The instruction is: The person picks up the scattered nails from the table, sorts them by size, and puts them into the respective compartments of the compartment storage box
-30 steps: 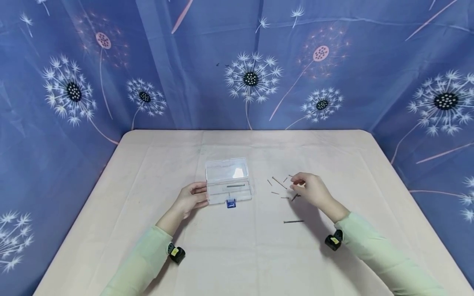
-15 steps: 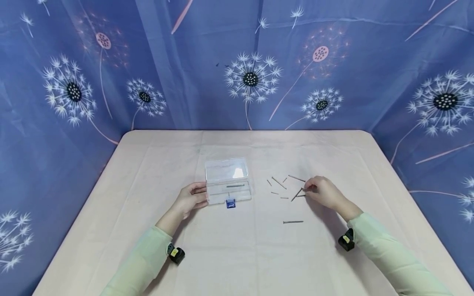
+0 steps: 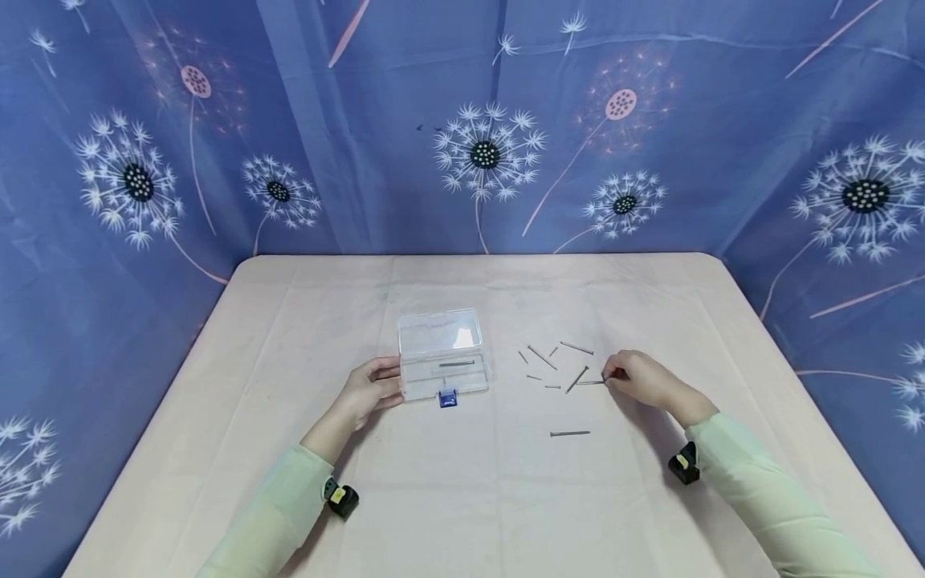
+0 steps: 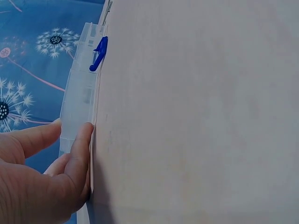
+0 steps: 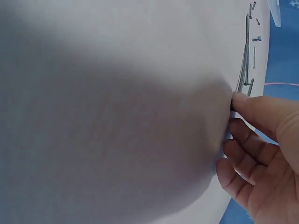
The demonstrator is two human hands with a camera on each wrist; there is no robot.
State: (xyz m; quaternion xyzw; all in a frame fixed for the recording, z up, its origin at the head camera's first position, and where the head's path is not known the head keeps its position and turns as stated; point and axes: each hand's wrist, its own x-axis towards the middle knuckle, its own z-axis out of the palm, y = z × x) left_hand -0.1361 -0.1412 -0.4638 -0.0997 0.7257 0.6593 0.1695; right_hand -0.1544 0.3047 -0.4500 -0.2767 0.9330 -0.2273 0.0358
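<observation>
A clear plastic box (image 3: 415, 390) with a blue latch (image 3: 448, 398) stands on the table with its lid raised. One nail (image 3: 457, 364) lies inside it. My left hand (image 3: 364, 393) holds the box by its left end, thumb and fingers on either side of the corner in the left wrist view. To the right, my right hand (image 3: 646, 380) pinches the end of a long nail (image 3: 591, 382) between thumb and index finger, low at the tabletop. That nail's other end lies by a slanted nail (image 3: 576, 380); whether they touch I cannot tell.
Several loose nails, long and short, lie between box and right hand, among them a long nail (image 3: 542, 357) and another (image 3: 576, 348). A separate nail (image 3: 570, 433) lies nearer the front. A blue dandelion-print curtain (image 3: 390, 160) surrounds the table (image 3: 433, 498).
My right hand has moved right, off the scattered nails, uncovering several, and now pinches one long nail's end. My left hand stays on the box.
</observation>
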